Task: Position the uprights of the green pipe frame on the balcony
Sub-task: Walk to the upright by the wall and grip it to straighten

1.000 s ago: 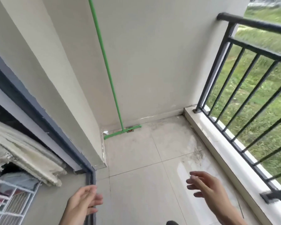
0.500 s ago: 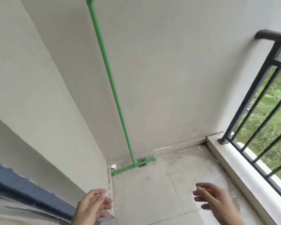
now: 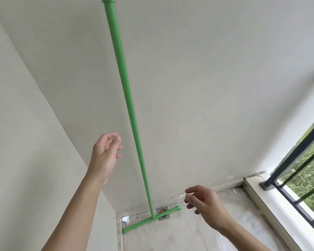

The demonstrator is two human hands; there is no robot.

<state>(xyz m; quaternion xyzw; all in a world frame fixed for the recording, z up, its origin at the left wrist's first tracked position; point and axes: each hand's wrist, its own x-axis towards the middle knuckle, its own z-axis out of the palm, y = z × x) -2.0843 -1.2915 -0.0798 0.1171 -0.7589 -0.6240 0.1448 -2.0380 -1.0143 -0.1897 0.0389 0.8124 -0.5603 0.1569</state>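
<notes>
A green pipe upright (image 3: pixel 127 98) stands against the far wall in the balcony's left corner and runs up out of the top of the view. Its foot is a short green crossbar (image 3: pixel 150 221) lying on the floor along the wall. My left hand (image 3: pixel 105 154) is raised to the left of the upright, fingers loosely curled, a short way from the pipe and holding nothing. Lower down and to the right of the pipe, my right hand (image 3: pixel 205 205) hovers with fingers apart, also empty.
A black metal railing (image 3: pixel 295 160) on a white kerb (image 3: pixel 272 211) borders the right side, with grass beyond. A square floor drain (image 3: pixel 163 213) sits under the crossbar. A white scrap (image 3: pixel 125 219) lies in the corner. Plain walls close the left and far sides.
The view has tilted up and closer to the corner. Both hands have risen toward the upright, the left one much higher beside the pipe. The pipe has not moved.
</notes>
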